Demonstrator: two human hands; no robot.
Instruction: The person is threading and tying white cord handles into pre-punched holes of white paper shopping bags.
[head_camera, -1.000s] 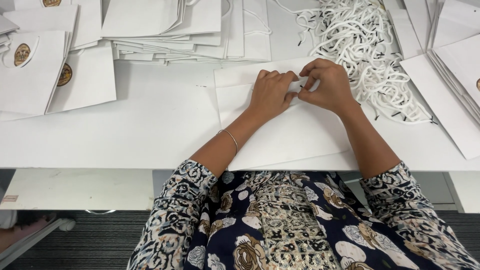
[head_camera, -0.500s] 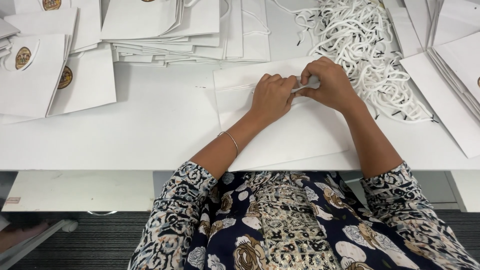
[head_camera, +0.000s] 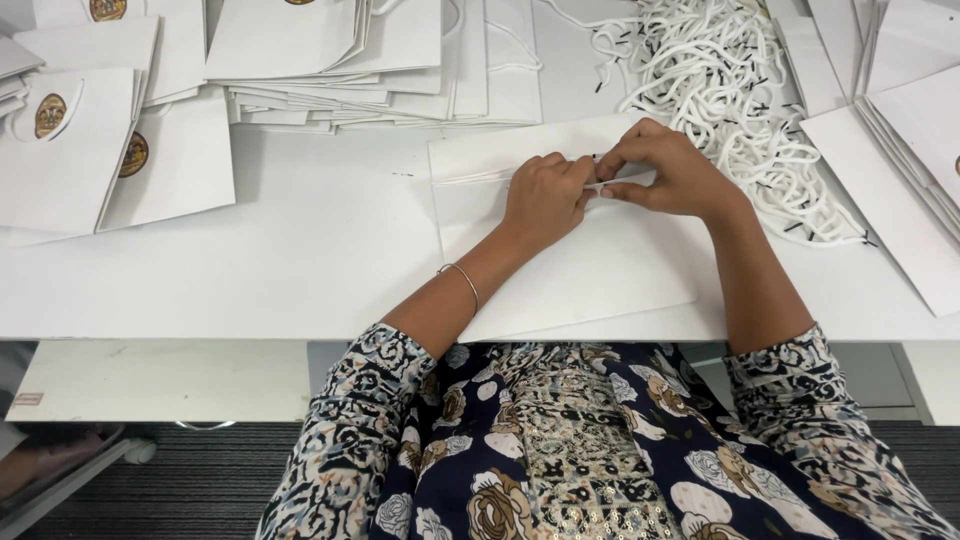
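A flat white paper bag (head_camera: 590, 270) lies on the white table (head_camera: 300, 260) in front of me, its near edge reaching the table's front edge. My left hand (head_camera: 545, 195) and my right hand (head_camera: 665, 170) meet over the bag's top edge. Both pinch a short piece of white cord (head_camera: 600, 187) between the fingertips. A thin cord handle runs along the bag's top to the left of my left hand. A thin bangle sits on my left wrist.
A heap of white cords with black tips (head_camera: 730, 90) lies at the back right. Stacks of flat white bags (head_camera: 350, 60) fill the back. More bags with round gold seals (head_camera: 80, 140) lie left. Another stack (head_camera: 900, 150) lies at the right.
Both hands have stayed on the bag's top edge. The fingers have shifted slightly on the cord; the right hand has moved a little closer to the left.
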